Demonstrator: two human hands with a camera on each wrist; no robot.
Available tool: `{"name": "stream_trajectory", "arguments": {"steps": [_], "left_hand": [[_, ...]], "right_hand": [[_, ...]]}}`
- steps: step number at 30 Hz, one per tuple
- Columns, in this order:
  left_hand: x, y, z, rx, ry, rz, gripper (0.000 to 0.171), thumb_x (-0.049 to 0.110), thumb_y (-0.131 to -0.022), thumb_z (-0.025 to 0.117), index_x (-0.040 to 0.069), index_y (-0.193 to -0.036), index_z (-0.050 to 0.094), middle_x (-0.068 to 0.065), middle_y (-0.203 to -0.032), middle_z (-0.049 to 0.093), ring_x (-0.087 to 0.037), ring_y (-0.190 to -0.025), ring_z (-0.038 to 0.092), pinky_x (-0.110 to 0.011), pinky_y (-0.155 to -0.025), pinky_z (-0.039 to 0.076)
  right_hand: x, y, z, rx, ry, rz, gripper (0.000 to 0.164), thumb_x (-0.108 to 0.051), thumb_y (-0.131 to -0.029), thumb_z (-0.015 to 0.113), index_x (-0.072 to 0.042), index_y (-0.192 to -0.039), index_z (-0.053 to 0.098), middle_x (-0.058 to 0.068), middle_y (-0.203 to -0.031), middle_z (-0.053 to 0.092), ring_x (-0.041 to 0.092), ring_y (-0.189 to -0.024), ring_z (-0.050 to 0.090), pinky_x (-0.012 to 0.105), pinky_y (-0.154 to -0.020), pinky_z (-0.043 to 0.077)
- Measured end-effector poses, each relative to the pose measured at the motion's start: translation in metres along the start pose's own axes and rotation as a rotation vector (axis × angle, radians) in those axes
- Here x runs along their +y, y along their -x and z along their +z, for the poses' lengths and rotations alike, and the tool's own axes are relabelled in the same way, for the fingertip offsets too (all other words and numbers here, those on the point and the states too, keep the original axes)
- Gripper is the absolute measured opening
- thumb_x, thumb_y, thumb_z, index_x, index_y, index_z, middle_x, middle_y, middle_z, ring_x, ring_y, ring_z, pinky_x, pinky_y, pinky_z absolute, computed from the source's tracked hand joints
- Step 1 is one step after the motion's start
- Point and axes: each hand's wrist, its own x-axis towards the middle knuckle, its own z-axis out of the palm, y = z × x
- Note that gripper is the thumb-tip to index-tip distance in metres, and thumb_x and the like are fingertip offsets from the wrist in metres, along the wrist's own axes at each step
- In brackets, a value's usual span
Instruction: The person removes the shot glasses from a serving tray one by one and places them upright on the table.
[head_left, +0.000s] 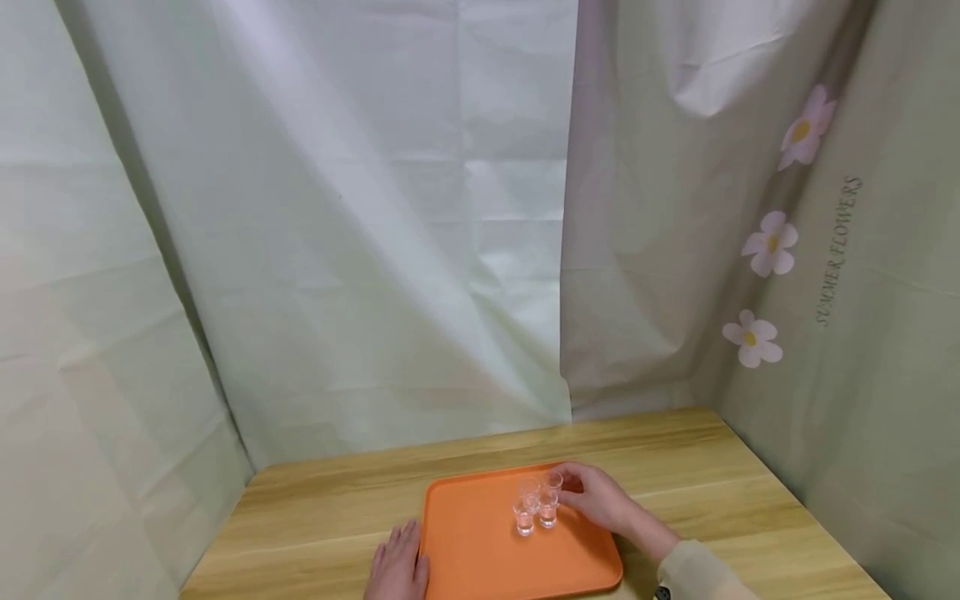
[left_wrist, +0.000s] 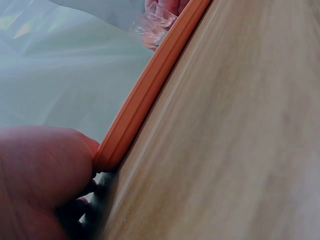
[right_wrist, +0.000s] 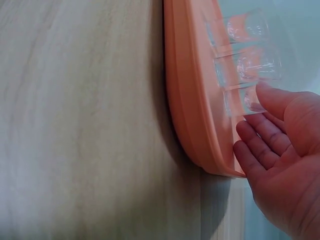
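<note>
Several small clear shot glasses stand close together on the orange tray (head_left: 480, 550), right of its middle. Two nearer ones, a front left glass (head_left: 524, 522) and a front right glass (head_left: 548, 510), show most plainly. My right hand (head_left: 598, 498) reaches over the tray's right side and pinches the back right shot glass (head_left: 554, 481) between thumb and fingers. In the right wrist view the thumb lies against that shot glass (right_wrist: 243, 101). My left hand (head_left: 397, 564) lies flat with fingers extended at the tray's left edge, its thumb by the rim (left_wrist: 132, 117).
The wooden table (head_left: 322, 508) runs beyond the tray on both sides. Pale hanging cloth (head_left: 375, 250) encloses its back and sides, with printed flowers (head_left: 752, 338) on the right. A light sleeve (head_left: 701, 571) covers the right forearm.
</note>
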Motion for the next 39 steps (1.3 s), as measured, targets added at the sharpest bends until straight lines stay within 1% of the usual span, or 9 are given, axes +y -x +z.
{"name": "stream_trajectory", "arguments": {"steps": [6, 11, 14, 18, 21, 24, 30, 34, 39], "left_hand": [[0.003, 0.000, -0.002, -0.008, 0.000, -0.005, 0.047, 0.007, -0.102, 0.067, -0.016, -0.143, 0.061, -0.038, -0.147, 0.060, -0.064, -0.140, 0.050, -0.080, -0.113, 0.036], [0.002, 0.001, -0.001, -0.007, 0.012, -0.012, 0.047, 0.006, -0.102, 0.067, -0.016, -0.142, 0.061, -0.038, -0.146, 0.060, -0.065, -0.139, 0.050, -0.080, -0.112, 0.035], [0.001, 0.001, 0.000, -0.013, 0.021, -0.012, 0.047, 0.006, -0.101, 0.068, -0.017, -0.142, 0.061, -0.039, -0.145, 0.060, -0.065, -0.139, 0.050, -0.081, -0.112, 0.035], [0.000, 0.002, -0.001, -0.024, 0.025, -0.014, 0.048, 0.006, -0.101, 0.067, -0.017, -0.142, 0.060, -0.039, -0.146, 0.060, -0.066, -0.139, 0.049, -0.081, -0.111, 0.035], [0.000, 0.002, -0.001, -0.014, 0.021, -0.009, 0.048, 0.007, -0.101, 0.067, -0.017, -0.142, 0.060, -0.039, -0.146, 0.060, -0.065, -0.140, 0.049, -0.081, -0.112, 0.035], [0.000, 0.001, -0.001, -0.009, 0.019, -0.005, 0.047, 0.006, -0.101, 0.067, -0.017, -0.142, 0.060, -0.039, -0.146, 0.060, -0.065, -0.139, 0.049, -0.081, -0.112, 0.035], [-0.002, 0.001, 0.000, -0.032, 0.039, -0.018, 0.048, 0.007, -0.102, 0.066, -0.018, -0.142, 0.060, -0.040, -0.146, 0.059, -0.067, -0.140, 0.048, -0.082, -0.112, 0.034], [-0.002, 0.001, 0.000, -0.010, 0.039, -0.001, 0.049, 0.007, -0.100, 0.068, -0.018, -0.141, 0.060, -0.040, -0.145, 0.060, -0.067, -0.139, 0.049, -0.082, -0.111, 0.035], [-0.003, 0.001, 0.002, 0.030, 0.009, 0.027, 0.048, 0.007, -0.098, 0.068, -0.017, -0.139, 0.062, -0.039, -0.142, 0.062, -0.066, -0.136, 0.052, -0.082, -0.109, 0.037]], "right_hand": [[0.000, 0.001, 0.000, 0.042, 0.003, 0.006, 0.018, -0.008, -0.101, 0.081, -0.006, -0.118, 0.076, 0.000, -0.110, 0.074, 0.022, -0.106, 0.072, 0.036, -0.093, 0.061], [-0.002, 0.004, 0.000, 0.073, -0.022, 0.021, 0.017, -0.012, -0.101, 0.082, -0.006, -0.115, 0.075, 0.000, -0.110, 0.075, 0.024, -0.107, 0.073, 0.037, -0.094, 0.061], [-0.003, 0.007, -0.002, 0.091, -0.030, 0.040, 0.020, -0.017, -0.102, 0.082, -0.005, -0.117, 0.075, 0.000, -0.111, 0.076, 0.024, -0.106, 0.074, 0.035, -0.092, 0.061], [-0.002, 0.010, -0.008, 0.112, -0.043, 0.066, 0.024, -0.020, -0.103, 0.081, -0.004, -0.121, 0.075, 0.000, -0.111, 0.076, 0.020, -0.103, 0.073, 0.029, -0.086, 0.061], [-0.001, 0.010, -0.014, 0.138, -0.050, 0.068, 0.024, -0.020, -0.104, 0.080, -0.004, -0.121, 0.075, 0.001, -0.110, 0.076, 0.019, -0.103, 0.073, 0.027, -0.085, 0.060], [-0.001, 0.012, -0.020, 0.166, -0.043, 0.080, 0.023, -0.019, -0.103, 0.080, -0.005, -0.121, 0.075, 0.001, -0.109, 0.076, 0.019, -0.102, 0.074, 0.027, -0.085, 0.060], [-0.006, 0.020, -0.032, 0.235, -0.012, 0.152, 0.027, -0.019, -0.101, 0.083, -0.003, -0.122, 0.075, 0.001, -0.108, 0.076, 0.018, -0.099, 0.074, 0.028, -0.081, 0.062], [-0.008, 0.022, -0.039, 0.276, 0.015, 0.196, 0.030, -0.017, -0.101, 0.083, 0.000, -0.125, 0.075, 0.000, -0.107, 0.076, 0.016, -0.099, 0.074, 0.030, -0.082, 0.061], [-0.002, 0.026, -0.047, 0.304, 0.039, 0.201, 0.027, -0.014, -0.101, 0.083, 0.001, -0.122, 0.076, 0.001, -0.104, 0.076, 0.017, -0.097, 0.074, 0.031, -0.084, 0.061]]}}
